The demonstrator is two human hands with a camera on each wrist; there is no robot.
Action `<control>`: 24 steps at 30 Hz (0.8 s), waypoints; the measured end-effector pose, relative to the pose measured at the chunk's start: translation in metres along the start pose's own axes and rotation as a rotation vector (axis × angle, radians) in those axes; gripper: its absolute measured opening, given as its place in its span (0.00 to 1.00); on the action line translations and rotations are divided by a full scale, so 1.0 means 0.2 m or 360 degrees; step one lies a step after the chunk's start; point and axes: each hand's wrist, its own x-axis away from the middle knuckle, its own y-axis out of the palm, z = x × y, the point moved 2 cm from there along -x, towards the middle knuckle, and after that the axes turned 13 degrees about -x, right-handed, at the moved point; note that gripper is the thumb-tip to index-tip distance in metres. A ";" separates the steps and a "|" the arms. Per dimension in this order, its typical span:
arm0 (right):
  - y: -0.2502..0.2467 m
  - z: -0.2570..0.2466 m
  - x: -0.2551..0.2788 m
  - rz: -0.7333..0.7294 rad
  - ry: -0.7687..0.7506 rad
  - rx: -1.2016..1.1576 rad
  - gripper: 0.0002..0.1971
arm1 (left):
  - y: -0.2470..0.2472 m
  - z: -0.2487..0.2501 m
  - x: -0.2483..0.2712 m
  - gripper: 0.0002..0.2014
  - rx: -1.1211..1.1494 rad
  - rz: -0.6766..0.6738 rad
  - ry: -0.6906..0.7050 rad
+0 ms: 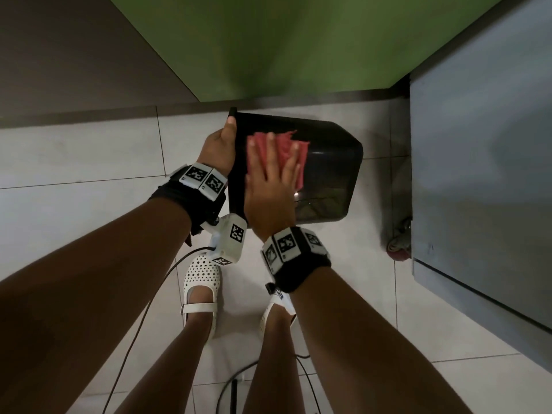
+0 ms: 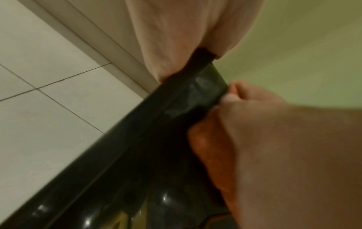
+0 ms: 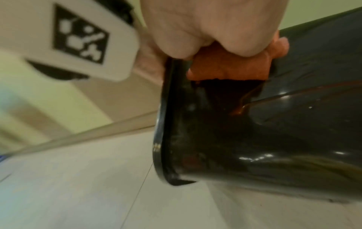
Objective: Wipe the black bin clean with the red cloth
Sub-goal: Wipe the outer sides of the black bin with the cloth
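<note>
Tipping a glossy black plastic bin (image 1: 328, 174) onto its side above the pale tiled floor (image 1: 89, 162), the person holds it with its open rim facing left and its base pointing right toward a grey cabinet (image 1: 478, 144) on castors. The left hand (image 1: 219, 147) grips the rim at its far end, thumb lying along the rim's outer edge; the left wrist view shows that hand's palm and fingers wrapped over the black lip (image 2: 195, 93). The right hand (image 1: 270, 180) lies flat on the bin's upward-facing side wall, fingers straight and slightly spread, pressing a crumpled red cloth (image 1: 294, 146) against the plastic. The cloth sits between palm and bin, its frayed edge sticking out past the fingertips (image 1: 270, 137) and on the side toward the base. From the right wrist view the cloth (image 3: 231, 66) shows bunched under the heel of the hand, just beside the rim (image 3: 162, 124), and its reddish reflection shows on the shiny wall below.

Both wrists wear black straps carrying white marker blocks (image 1: 201, 179). Below the bin stand the person's feet in white perforated shoes (image 1: 201, 282), and dark cables (image 1: 143, 318) trail across the tiles. A green wall panel (image 1: 283, 40) rises behind the bin.
</note>
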 end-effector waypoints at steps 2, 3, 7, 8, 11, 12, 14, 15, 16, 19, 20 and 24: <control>0.01 0.02 0.02 -0.0141 -0.0184 0.0138 0.28 | 0.00 0.01 -0.01 0.29 -0.0111 0.0005 -0.0021; 0.00 0.05 0.03 -0.0175 -0.0213 0.0189 0.28 | 0.00 0.02 -0.02 0.28 -0.0187 0.0014 -0.0022; -0.10 0.18 0.06 -0.0101 0.0060 0.0159 0.26 | 0.03 0.07 -0.09 0.26 -0.0345 0.0031 0.0016; -0.12 0.23 0.07 -0.0084 0.0180 0.0114 0.26 | 0.04 0.08 -0.11 0.27 -0.0384 0.0030 0.0017; -0.17 0.39 0.11 -0.0002 0.0488 -0.0032 0.27 | 0.04 0.11 -0.15 0.26 -0.0466 0.0031 0.0015; -0.17 0.43 0.13 0.0056 0.0562 -0.0054 0.27 | 0.04 0.13 -0.16 0.27 -0.0500 0.0036 0.0023; -0.17 0.46 0.15 0.0177 0.0712 -0.0128 0.28 | 0.03 0.13 -0.19 0.28 -0.0532 0.0005 0.0055; -0.16 0.45 0.15 0.0234 0.0771 -0.0164 0.29 | 0.04 0.13 -0.19 0.28 -0.0542 -0.0010 0.0066; -0.16 0.44 0.16 0.0274 0.0820 -0.0193 0.29 | 0.04 0.13 -0.19 0.28 -0.0527 -0.0007 0.0061; -0.15 0.42 0.15 0.0281 0.0949 -0.0265 0.28 | 0.05 0.13 -0.14 0.28 -0.0342 0.0053 0.0011; -0.15 0.42 0.15 0.0269 0.0975 -0.0281 0.28 | 0.05 0.12 -0.11 0.28 -0.0251 0.0078 0.0003; -0.16 0.43 0.12 0.0241 0.0965 -0.0298 0.28 | 0.10 -0.08 0.07 0.24 0.0105 0.0049 -0.0027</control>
